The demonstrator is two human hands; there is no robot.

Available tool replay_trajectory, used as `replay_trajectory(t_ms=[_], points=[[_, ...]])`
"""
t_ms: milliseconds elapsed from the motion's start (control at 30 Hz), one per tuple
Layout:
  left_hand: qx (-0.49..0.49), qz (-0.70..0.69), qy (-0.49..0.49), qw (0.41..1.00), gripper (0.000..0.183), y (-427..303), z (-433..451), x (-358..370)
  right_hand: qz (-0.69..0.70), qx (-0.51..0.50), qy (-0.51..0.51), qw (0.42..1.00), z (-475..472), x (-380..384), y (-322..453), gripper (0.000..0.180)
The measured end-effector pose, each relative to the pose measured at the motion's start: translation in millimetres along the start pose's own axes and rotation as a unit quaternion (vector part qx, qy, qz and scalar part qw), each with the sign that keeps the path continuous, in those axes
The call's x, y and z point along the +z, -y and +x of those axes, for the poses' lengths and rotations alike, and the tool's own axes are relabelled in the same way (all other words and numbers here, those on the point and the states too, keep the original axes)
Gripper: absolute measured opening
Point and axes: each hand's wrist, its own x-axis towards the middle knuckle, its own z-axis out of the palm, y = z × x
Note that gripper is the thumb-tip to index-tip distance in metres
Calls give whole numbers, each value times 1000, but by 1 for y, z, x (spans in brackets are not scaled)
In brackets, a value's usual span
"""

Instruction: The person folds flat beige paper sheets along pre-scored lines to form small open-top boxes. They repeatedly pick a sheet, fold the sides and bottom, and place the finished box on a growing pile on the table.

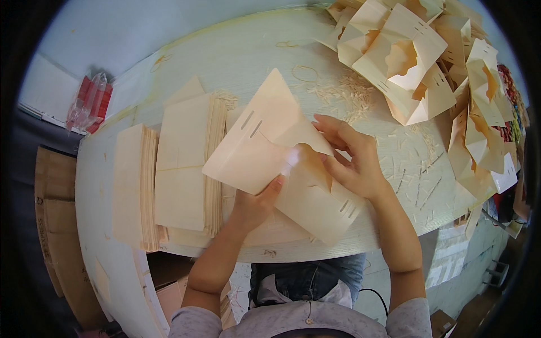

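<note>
A pale, thin die-cut sheet (253,152) with slots and a wavy-edged opening is held partly folded above the table. My left hand (258,207) grips its lower edge, the thumb on top near the opening. My right hand (351,158) touches its right side, thumb and fingers at the folded edge. To the left stand two stacks of flat sheets: a banded stack (184,164) and a narrower stack (129,186) beside it. A large heap of opened, folded sheets (405,63) lies at the upper right.
Small slivers of scrap (351,95) are scattered on the pale table (228,46), with a rubber band (305,73) near them. Red items in clear plastic (91,101) are at the far left. Cardboard (63,232) stands beyond the table's left edge. Part of another person shows at the far right.
</note>
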Motion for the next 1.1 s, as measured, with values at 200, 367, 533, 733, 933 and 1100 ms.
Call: replay_trajectory(t_ms=[200,367,533,733,933,1100], points=[[-5,10,-38,999,21,-5,1,2,-37,-96,-31,994,4,3,-6,47],[16,56,-98,993,17,5,6,-7,-202,-281,-96,933,-12,18,4,43],[9,0,-149,989,21,8,7,1,-154,-242,42,957,-26,64,11,59],[100,51,-116,987,27,6,5,10,-149,-99,68,981,-22,55,5,76],[34,-88,-87,992,33,15,-1,0,-181,-151,21,972,-20,51,8,74],[24,-127,-10,992,56,31,-4,-11,-186,-169,7,968,-16,44,4,71]])
